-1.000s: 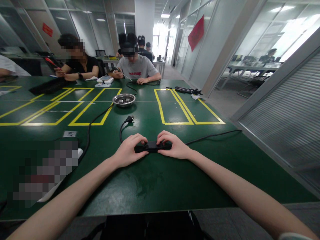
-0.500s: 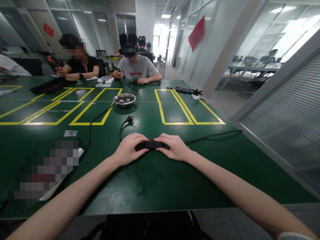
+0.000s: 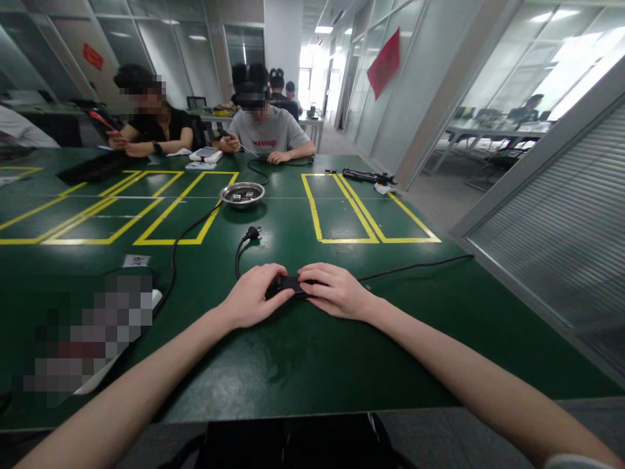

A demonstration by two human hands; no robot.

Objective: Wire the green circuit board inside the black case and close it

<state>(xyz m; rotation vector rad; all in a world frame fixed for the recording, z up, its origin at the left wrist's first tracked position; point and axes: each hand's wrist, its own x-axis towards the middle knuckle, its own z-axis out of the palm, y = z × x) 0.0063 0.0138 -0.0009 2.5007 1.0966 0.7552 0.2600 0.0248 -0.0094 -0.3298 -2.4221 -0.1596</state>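
Note:
A small black box, which looks like a power adapter (image 3: 291,284), lies low over the table in front of me. My left hand (image 3: 250,296) holds its left end between thumb and fingers. My right hand (image 3: 342,292) is closed over its right part, fingers across the top and thumb underneath, so much of it is hidden. A black power plug (image 3: 252,233) rests just beyond my left hand, its cord curving back under that hand. From my right hand a thin black cable (image 3: 415,266) runs to the table's right side.
The green table (image 3: 234,384) carries yellow tape outlines. A metal bowl (image 3: 243,195) with small metal parts stands ahead. A folded black tripod-like object (image 3: 368,176) lies far right. A blurred-out item (image 3: 97,332) is at left, near a black cable (image 3: 173,260). Co-workers sit across the table.
My right hand has shifted slightly left, its fingers now further over the adapter. My left thumb and fingers have opened a little wider around its left end.

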